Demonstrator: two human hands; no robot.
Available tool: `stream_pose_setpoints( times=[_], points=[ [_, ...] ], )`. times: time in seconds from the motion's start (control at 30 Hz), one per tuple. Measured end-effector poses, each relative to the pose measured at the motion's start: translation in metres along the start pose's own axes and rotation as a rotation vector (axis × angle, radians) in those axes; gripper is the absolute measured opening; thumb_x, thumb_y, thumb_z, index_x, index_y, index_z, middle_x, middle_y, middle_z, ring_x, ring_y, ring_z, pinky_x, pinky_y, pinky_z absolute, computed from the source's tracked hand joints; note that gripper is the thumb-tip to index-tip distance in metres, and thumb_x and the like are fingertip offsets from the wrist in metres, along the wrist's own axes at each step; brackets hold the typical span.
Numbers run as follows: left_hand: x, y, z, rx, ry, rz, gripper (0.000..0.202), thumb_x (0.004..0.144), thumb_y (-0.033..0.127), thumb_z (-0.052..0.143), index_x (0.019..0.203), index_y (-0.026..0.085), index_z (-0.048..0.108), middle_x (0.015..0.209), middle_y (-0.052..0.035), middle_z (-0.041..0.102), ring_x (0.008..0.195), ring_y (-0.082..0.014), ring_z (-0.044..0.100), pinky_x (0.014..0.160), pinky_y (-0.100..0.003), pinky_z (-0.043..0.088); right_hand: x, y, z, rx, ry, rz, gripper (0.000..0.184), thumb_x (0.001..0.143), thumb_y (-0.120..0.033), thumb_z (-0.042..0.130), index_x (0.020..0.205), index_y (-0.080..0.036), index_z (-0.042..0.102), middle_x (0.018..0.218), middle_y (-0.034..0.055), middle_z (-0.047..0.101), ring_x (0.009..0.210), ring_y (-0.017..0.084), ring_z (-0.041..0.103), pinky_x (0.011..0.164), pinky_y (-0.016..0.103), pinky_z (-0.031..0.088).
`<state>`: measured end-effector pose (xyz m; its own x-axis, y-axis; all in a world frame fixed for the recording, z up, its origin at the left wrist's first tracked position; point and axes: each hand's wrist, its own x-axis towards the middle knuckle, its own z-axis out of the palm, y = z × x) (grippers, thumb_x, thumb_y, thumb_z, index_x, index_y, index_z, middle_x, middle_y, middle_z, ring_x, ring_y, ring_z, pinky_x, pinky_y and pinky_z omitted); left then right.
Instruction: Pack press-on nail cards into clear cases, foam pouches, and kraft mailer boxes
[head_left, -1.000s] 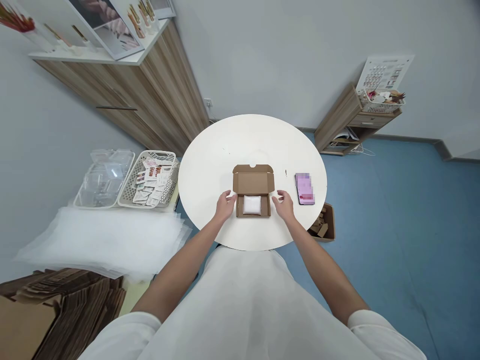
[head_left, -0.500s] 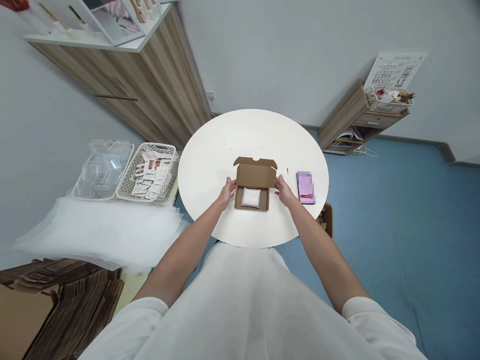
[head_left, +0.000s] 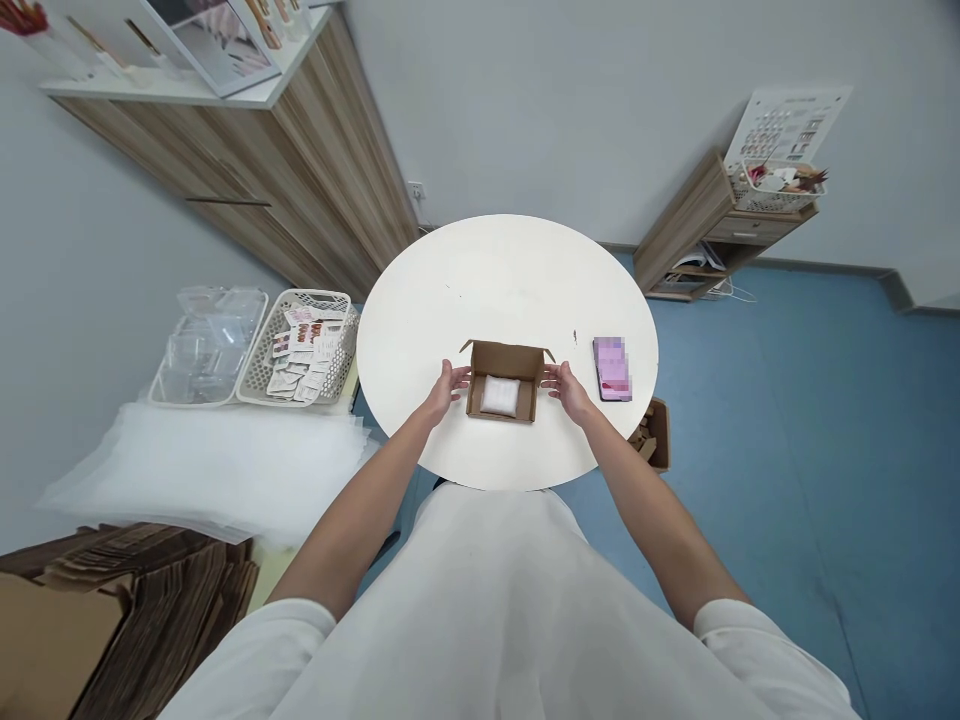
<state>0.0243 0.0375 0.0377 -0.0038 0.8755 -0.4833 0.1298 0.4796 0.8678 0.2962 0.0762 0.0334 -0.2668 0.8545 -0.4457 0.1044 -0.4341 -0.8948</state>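
"Brown cardboard box: position?"

"On the round white table, towards the person's side. Lid raised at the back, one small flap jutting out at each upper corner. White packet lies flat inside, on the box floor."

"Left hand?"

"At the box's left side. Thumb up, parted from the fingers; fingers loosely extended, tips towards the cardboard. Nothing clamped between them. Tips reach the box edge; whether they press on it, I cannot tell."

"Right hand?"

"Opposite, at the right side. Fingers slightly fanned and slack, pointing at the end of the raised lid. Thumb stands away from them. Grip not closed on anything; light contact with the cardboard cannot be confirmed at this size."

"Either hand on the packet?"

"Neither. Packet sits between the two, apart from both."

"Surroundings?"

"Phone, face pink and blurred, flat on the table just beyond the right hand, untouched. Past the table's right edge, lower down, a brown bin with cardboard pieces in it. Far left, a white basket of printed slips, well apart from the left hand."
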Motion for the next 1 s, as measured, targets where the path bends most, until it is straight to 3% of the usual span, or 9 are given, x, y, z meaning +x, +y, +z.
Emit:
stream_pose_setpoints(
  times=[0.2, 0.4, 0.5, 0.67, 0.87, 1.0],
  points=[
    [-0.009, 0.001, -0.011, 0.097, -0.091, -0.075, 0.077, 0.076, 0.065, -0.002, 0.12, 0.024, 0.047, 0.12, -0.0077, 0.053, 0.107, -0.0236, 0.05, 0.085, -0.04, 0.037, -0.015, -0.003, 0.0, -0.037, -0.095, 0.081, 0.064, 0.079, -0.065, 0.017, 0.116, -0.024, 0.05, 0.111, 0.0058, 0.058, 0.101, 0.02, 0.053, 0.084, 0.033, 0.037],
    [-0.019, -0.006, -0.008, 0.204, -0.091, -0.099, 0.058, 0.073, 0.064, 0.034, 0.11, 0.023, 0.055, 0.112, -0.0069, 0.058, 0.095, -0.022, 0.055, 0.077, -0.034, 0.041, -0.028, 0.001, 0.009, -0.134, -0.108, 0.098, 0.048, 0.077, -0.057, 0.04, 0.107, -0.024, 0.056, 0.11, 0.0061, 0.059, 0.099, 0.02, 0.054, 0.084, 0.034, 0.038],
    [-0.023, -0.015, -0.001, 0.275, -0.046, -0.068, 0.056, 0.067, 0.056, 0.052, 0.11, 0.019, 0.054, 0.097, -0.0071, 0.062, 0.084, -0.0189, 0.058, 0.07, -0.029, 0.043, -0.031, 0.014, 0.02, -0.208, -0.022, 0.069, 0.04, 0.072, -0.045, 0.053, 0.105, -0.022, 0.053, 0.103, 0.0051, 0.06, 0.091, 0.017, 0.056, 0.078, 0.03, 0.042],
    [-0.025, -0.031, 0.008, 0.463, 0.107, -0.07, 0.056, 0.066, 0.049, 0.057, 0.112, 0.017, 0.048, 0.084, -0.0042, 0.061, 0.079, -0.0171, 0.058, 0.064, -0.026, 0.043, -0.032, 0.039, 0.035, -0.386, 0.207, 0.059, 0.042, 0.066, -0.035, 0.057, 0.103, -0.02, 0.048, 0.09, 0.0032, 0.059, 0.077, 0.014, 0.057, 0.069, 0.029, 0.044],
    [-0.021, -0.041, 0.015, 0.684, 0.175, -0.082, 0.052, 0.068, 0.046, 0.054, 0.113, 0.021, 0.045, 0.101, -0.0061, 0.06, 0.094, -0.0204, 0.055, 0.075, -0.031, 0.04, -0.033, 0.05, 0.051, -0.488, 0.28, 0.022, 0.037, 0.068, -0.032, 0.052, 0.103, -0.02, 0.045, 0.087, 0.003, 0.059, 0.079, 0.015, 0.057, 0.071, 0.029, 0.044],
    [-0.027, -0.045, 0.013, 0.778, 0.248, 0.087, 0.046, 0.074, 0.042, 0.048, 0.115, 0.021, 0.046, 0.117, -0.01, 0.051, 0.109, -0.0245, 0.045, 0.085, -0.037, 0.036, -0.042, 0.052, 0.06, -0.537, 0.361, -0.067, 0.037, 0.072, -0.035, 0.048, 0.105, -0.019, 0.046, 0.1, 0.007, 0.058, 0.092, 0.018, 0.055, 0.079, 0.032, 0.043]
  ],
)
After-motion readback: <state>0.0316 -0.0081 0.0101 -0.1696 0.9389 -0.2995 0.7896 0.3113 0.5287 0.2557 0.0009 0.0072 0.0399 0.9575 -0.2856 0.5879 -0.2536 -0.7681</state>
